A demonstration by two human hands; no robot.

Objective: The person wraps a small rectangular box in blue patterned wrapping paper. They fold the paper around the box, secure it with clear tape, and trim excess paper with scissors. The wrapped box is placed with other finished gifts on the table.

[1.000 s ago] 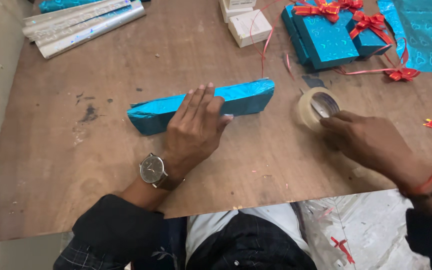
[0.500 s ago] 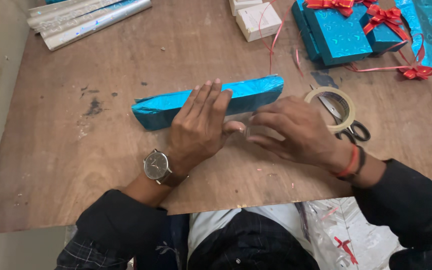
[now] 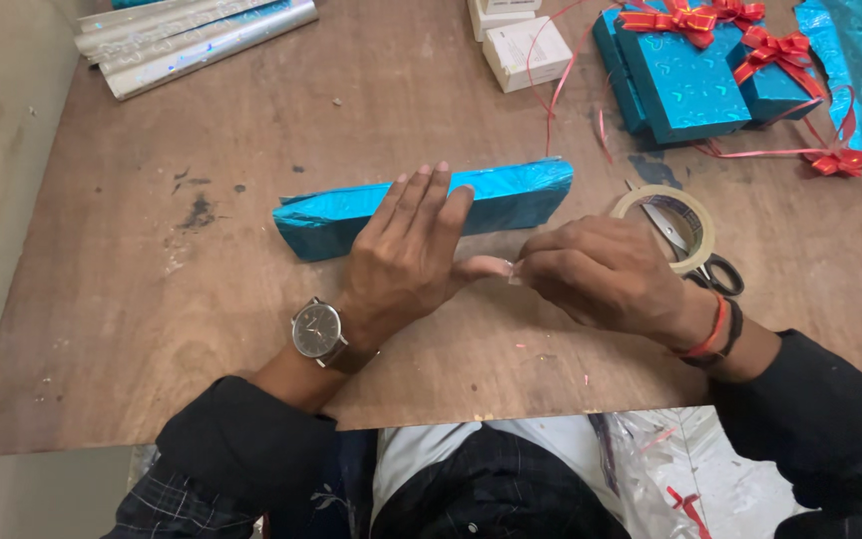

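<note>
Shiny plain blue parcel. Brown wooden table, dark stains. Blue boxes with heart pattern, red bows. Silver paper rolls. White small boxes. Black-handled scissors. Beige tape roll.

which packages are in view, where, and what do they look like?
Long wrapped package: table centre, slim, shiny blue foil, left hand flat on it, right hand just beside.
Wrapped gift boxes: top right, flat blue squares with red ribbon bows.
White cartons: top centre, small plain rectangular boxes.
Foil rolls: top left, silver tubes.
</note>
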